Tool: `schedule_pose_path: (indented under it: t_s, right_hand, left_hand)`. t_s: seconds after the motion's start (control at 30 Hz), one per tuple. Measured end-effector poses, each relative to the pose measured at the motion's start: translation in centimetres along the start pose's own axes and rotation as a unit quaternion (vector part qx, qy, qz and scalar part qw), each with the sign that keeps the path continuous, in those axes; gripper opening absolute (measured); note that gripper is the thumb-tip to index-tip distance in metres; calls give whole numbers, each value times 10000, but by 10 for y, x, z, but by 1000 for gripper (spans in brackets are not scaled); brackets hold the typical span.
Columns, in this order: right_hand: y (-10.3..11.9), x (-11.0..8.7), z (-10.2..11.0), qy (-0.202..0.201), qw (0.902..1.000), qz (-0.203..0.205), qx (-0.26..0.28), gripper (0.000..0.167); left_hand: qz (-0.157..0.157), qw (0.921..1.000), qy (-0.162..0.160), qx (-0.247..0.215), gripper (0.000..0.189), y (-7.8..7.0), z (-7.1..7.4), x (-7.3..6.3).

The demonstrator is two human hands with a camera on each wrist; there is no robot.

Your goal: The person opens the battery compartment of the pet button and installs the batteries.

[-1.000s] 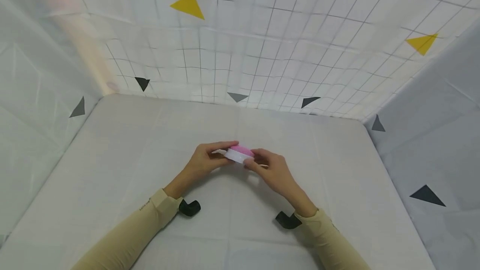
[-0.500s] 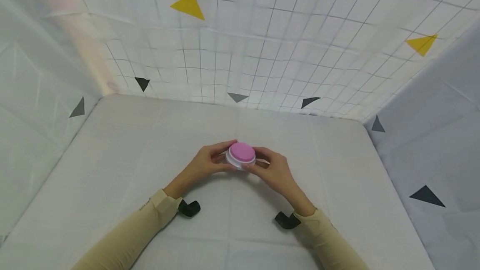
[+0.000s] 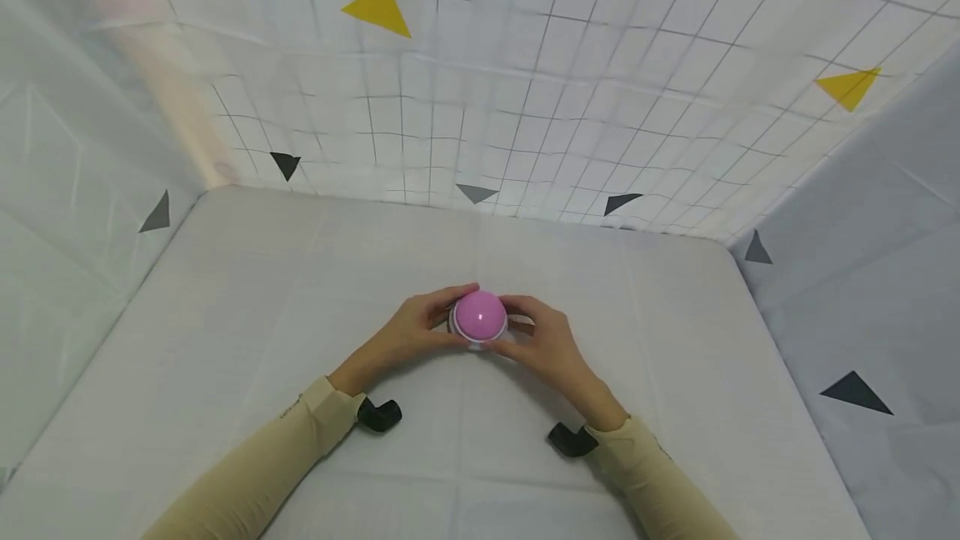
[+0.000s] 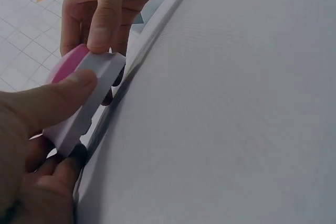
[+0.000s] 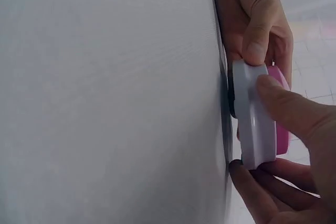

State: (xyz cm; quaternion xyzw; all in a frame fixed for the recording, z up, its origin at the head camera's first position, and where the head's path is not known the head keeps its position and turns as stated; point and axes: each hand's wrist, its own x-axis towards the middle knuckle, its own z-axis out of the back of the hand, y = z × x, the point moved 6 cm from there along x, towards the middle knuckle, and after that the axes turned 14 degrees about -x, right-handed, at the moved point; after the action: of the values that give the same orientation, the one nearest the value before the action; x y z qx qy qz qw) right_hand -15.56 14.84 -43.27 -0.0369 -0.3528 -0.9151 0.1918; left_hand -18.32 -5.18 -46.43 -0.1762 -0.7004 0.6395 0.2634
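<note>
A round push button [image 3: 481,315] with a glossy pink domed top and a white base is held between both hands near the middle of the table. My left hand [image 3: 414,327] grips its left rim, thumb at the near side and fingers at the far side. On the opposite rim, my right hand [image 3: 547,343] holds it the same way. In the left wrist view, the white base [image 4: 79,121] appears edge-on, tilted, with both thumbs pressed on its side. The right wrist view shows the base [image 5: 257,124] close to the table surface; whether it touches, I cannot tell.
A white cloth-covered table [image 3: 375,248] spreads around the hands. White sheeting walls it in at the back and sides, with a grid-lined back panel [image 3: 525,90] bearing yellow and dark triangles. Black curved pieces [image 3: 380,416] stick out at both sleeve cuffs.
The push button has turned from nearly edge-on to pink dome facing the head camera. Both hands keep their grip, with fingers shifting slightly around the rim.
</note>
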Motion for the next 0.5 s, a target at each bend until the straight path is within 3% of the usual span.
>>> schedule_pose_path:
  t_s: [0.33,0.5]
  right_hand:
    - [3,1,0,-92,9967,256,-761,70]
    - [3,1,0,-128,9930,311,-1129,70]
  left_hand:
    - [-116,9970,-63,758,79,-3,-3,-2]
    - [-132,9957,-88,916,79,-6,-5,-2]
